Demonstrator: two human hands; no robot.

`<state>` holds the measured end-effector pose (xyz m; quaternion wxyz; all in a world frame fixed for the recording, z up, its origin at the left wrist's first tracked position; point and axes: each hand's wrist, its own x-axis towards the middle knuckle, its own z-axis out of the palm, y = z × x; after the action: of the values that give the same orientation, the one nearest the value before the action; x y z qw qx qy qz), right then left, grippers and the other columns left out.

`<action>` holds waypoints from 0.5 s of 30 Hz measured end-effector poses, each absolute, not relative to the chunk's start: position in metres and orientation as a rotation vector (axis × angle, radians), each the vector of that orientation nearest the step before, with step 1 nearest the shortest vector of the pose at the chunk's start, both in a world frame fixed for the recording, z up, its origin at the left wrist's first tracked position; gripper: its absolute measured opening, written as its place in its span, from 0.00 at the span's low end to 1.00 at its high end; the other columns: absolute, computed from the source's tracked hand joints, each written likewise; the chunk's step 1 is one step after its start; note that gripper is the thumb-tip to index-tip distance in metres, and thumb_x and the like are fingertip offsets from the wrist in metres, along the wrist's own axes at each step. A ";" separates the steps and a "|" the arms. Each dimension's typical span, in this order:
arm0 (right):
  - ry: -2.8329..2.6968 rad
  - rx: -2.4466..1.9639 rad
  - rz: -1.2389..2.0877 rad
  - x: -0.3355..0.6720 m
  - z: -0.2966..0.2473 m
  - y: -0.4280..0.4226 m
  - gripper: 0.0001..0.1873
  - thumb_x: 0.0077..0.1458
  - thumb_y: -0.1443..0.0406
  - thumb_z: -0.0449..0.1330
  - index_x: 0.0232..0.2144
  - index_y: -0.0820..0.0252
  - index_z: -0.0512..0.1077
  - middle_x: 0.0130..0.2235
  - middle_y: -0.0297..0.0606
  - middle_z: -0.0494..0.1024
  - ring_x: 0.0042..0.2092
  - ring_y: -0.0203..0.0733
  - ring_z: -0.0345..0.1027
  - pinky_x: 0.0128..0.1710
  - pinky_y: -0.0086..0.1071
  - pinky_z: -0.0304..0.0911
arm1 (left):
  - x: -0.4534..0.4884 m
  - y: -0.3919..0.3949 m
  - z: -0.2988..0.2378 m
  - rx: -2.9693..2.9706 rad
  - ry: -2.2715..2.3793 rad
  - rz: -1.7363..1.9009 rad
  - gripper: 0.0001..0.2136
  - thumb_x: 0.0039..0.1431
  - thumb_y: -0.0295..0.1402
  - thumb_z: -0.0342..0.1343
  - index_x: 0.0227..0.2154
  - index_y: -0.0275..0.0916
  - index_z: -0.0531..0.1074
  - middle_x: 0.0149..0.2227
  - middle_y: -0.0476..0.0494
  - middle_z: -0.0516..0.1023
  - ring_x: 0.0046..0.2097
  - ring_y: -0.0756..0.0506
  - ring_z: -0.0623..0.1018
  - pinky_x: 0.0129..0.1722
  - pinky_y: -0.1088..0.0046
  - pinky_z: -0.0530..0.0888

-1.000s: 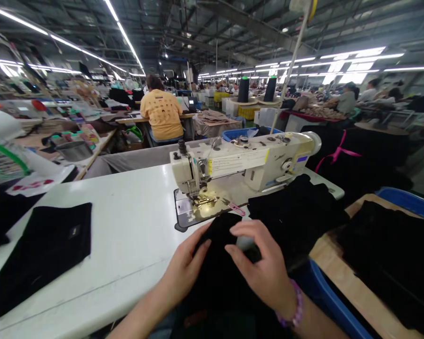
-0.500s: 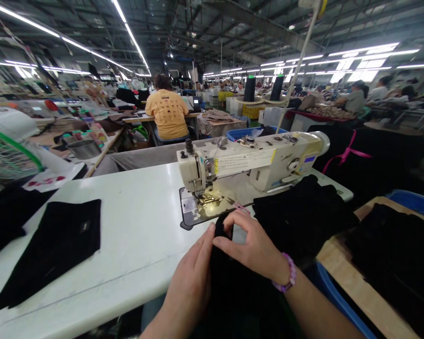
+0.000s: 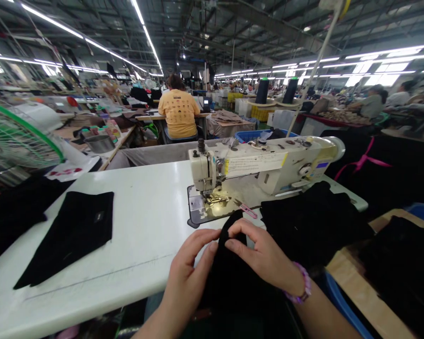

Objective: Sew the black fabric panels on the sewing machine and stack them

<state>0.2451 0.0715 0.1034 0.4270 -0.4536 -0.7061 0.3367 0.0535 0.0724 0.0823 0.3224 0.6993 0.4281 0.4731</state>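
A piece of black fabric [image 3: 229, 278] hangs over the table's front edge, its narrow top end lying just before the sewing machine [image 3: 268, 165]. My left hand [image 3: 189, 270] pinches its left edge between thumb and fingertips. On the other side my right hand [image 3: 265, 256], with a purple bead bracelet at the wrist, grips the cloth with thumb and curled forefinger. Pink-handled thread snips [image 3: 247, 209] lie just beyond my right fingers, beside the metal needle plate [image 3: 198, 209]. The lower part of the fabric falls into dark shade over my lap.
Folded black cloth with a small label [image 3: 74, 230] lies on the white tabletop [image 3: 144, 216] to the left. A black fabric pile [image 3: 314, 219] sits right of the machine. A green-rimmed fan [image 3: 24, 134] stands far left. Ahead, a person in a yellow shirt [image 3: 179, 113] sits facing away.
My fingers have spread a little and the fabric's top end now shows longer and straighter between them. The whole view has shifted slightly, so things appear further right.
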 end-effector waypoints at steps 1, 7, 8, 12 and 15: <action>-1.767 -1.131 0.848 0.245 0.103 0.071 0.06 0.63 0.61 0.60 0.35 0.56 0.70 0.36 0.33 0.74 0.39 0.38 0.68 0.45 0.31 0.65 | 0.054 0.074 0.086 1.782 1.133 1.242 0.10 0.63 0.39 0.56 0.43 0.50 0.81 0.44 0.44 0.82 0.46 0.43 0.81 0.49 0.67 0.78; -1.735 -1.147 0.909 0.244 0.100 0.071 0.06 0.63 0.60 0.60 0.38 0.56 0.71 0.37 0.33 0.74 0.40 0.39 0.68 0.43 0.31 0.64 | 0.058 0.078 0.094 1.644 1.137 1.230 0.07 0.59 0.39 0.61 0.36 0.46 0.82 0.36 0.45 0.81 0.40 0.44 0.80 0.44 0.68 0.78; -1.748 -1.152 0.896 0.245 0.100 0.070 0.06 0.63 0.60 0.60 0.38 0.56 0.71 0.37 0.33 0.74 0.40 0.39 0.68 0.44 0.32 0.64 | 0.059 0.078 0.095 1.645 1.140 1.229 0.07 0.58 0.39 0.61 0.36 0.46 0.82 0.36 0.45 0.81 0.40 0.43 0.80 0.44 0.68 0.77; -1.822 -1.136 0.789 0.246 0.103 0.069 0.06 0.65 0.61 0.59 0.36 0.56 0.71 0.37 0.34 0.74 0.41 0.40 0.68 0.45 0.33 0.63 | 0.059 0.077 0.098 1.718 1.135 1.247 0.07 0.59 0.39 0.61 0.35 0.46 0.82 0.36 0.44 0.81 0.40 0.43 0.80 0.43 0.67 0.77; -1.870 -1.106 0.754 0.246 0.107 0.067 0.06 0.66 0.63 0.58 0.36 0.56 0.71 0.37 0.33 0.73 0.42 0.39 0.68 0.47 0.32 0.61 | 0.056 0.077 0.100 1.828 1.095 1.289 0.05 0.60 0.36 0.60 0.34 0.46 0.81 0.34 0.46 0.81 0.38 0.44 0.80 0.40 0.69 0.76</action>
<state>0.2464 0.0672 0.1073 0.4087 -0.4388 -0.7422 0.2993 0.0564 0.0773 0.1003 0.3201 0.6953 0.4167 0.4903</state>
